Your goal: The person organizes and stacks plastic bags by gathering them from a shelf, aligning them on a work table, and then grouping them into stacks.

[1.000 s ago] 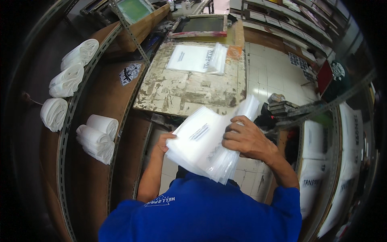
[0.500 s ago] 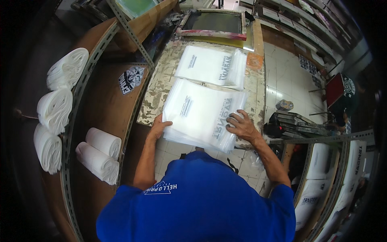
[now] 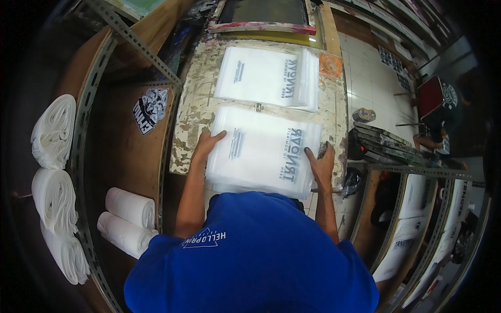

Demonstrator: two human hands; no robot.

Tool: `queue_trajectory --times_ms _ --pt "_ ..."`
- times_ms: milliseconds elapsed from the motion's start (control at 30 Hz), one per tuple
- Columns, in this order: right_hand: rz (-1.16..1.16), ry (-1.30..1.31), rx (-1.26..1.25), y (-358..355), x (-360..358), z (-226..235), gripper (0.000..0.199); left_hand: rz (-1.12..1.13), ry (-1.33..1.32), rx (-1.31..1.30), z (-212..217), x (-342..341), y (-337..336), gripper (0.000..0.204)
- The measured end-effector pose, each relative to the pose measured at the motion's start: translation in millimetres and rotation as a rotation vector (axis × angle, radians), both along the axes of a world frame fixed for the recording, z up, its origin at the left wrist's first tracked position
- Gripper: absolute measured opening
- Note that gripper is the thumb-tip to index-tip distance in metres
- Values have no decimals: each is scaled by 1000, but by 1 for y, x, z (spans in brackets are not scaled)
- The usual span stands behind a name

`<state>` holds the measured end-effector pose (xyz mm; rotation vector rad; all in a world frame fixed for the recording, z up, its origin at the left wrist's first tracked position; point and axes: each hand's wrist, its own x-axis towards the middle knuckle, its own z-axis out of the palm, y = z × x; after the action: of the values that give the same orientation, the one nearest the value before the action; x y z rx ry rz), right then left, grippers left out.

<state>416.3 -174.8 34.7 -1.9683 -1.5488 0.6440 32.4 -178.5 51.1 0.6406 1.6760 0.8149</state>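
A stack of white translucent plastic bags with dark print (image 3: 255, 151) lies at the near end of the worn table, its near edge close to my body. My left hand (image 3: 206, 145) grips its left edge, thumb on top and the other fingers mostly hidden. At the right edge, my right hand (image 3: 322, 160) holds the stack, its thumb over the top sheet and its curled fingers beside the edge. The fingertips look dark-stained. Just beyond lies a second stack of similar bags (image 3: 255, 75), its right-hand layers slightly fanned.
A framed printing screen (image 3: 266, 26) sits at the table's far end, near an orange patch (image 3: 330, 65). Shelving with white rolls (image 3: 130, 203) stands at left. Racks with packed bags (image 3: 399, 242) stand at right. A can (image 3: 364, 115) and a seated person (image 3: 451, 112) are farther right.
The near stack's edges look more even. My right hand has shifted from atop the print to the right edge; my left has slid farther up the left edge. The view has shifted.
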Motion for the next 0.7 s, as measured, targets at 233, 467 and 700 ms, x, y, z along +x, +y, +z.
queue_trajectory --times_ms 233,467,700 --pt "10 -176 -382 33 -36 13 66 -486 854 182 -24 44 12 30" --pt "146 -328 -248 18 -67 17 34 -572 1017 126 -18 64 -1 14" --pt "119 585 71 -10 -30 108 31 57 -1 446 46 3 -41 25"
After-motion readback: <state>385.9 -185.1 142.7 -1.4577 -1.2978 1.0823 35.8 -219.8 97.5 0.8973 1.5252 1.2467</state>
